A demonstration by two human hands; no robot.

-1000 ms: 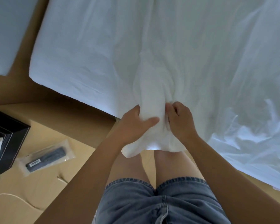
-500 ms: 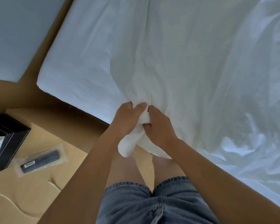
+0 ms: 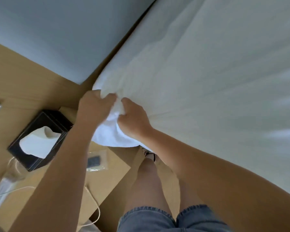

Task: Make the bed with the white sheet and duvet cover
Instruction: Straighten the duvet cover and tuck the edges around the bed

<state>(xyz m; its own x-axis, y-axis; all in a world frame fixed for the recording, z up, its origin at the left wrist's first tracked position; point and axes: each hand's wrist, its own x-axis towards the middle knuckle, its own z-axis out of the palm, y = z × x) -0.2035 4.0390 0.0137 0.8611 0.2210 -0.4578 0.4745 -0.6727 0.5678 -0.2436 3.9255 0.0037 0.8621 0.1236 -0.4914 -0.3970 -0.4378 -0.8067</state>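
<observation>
The white sheet (image 3: 199,77) lies spread over the mattress and fills the right and upper part of the view. A bunched fold of it hangs over the near corner of the bed. My left hand (image 3: 95,107) grips this bunch from the left, fingers curled into the cloth. My right hand (image 3: 135,120) grips the same bunch from the right, a little lower. Both hands sit close together at the bed's corner, above my legs. No separate duvet cover can be told apart.
A wooden bedside table (image 3: 110,178) stands left of my legs. On it are a black tissue box (image 3: 38,139), a bagged dark remote (image 3: 95,161) and a white cable (image 3: 92,203). A wooden headboard ledge (image 3: 32,77) and a pale wall (image 3: 49,30) lie behind.
Both hands have carried the bunched sheet leftward along the bed edge to its corner by the bedside table. The sheet on the mattress now looks smoother and tauter.
</observation>
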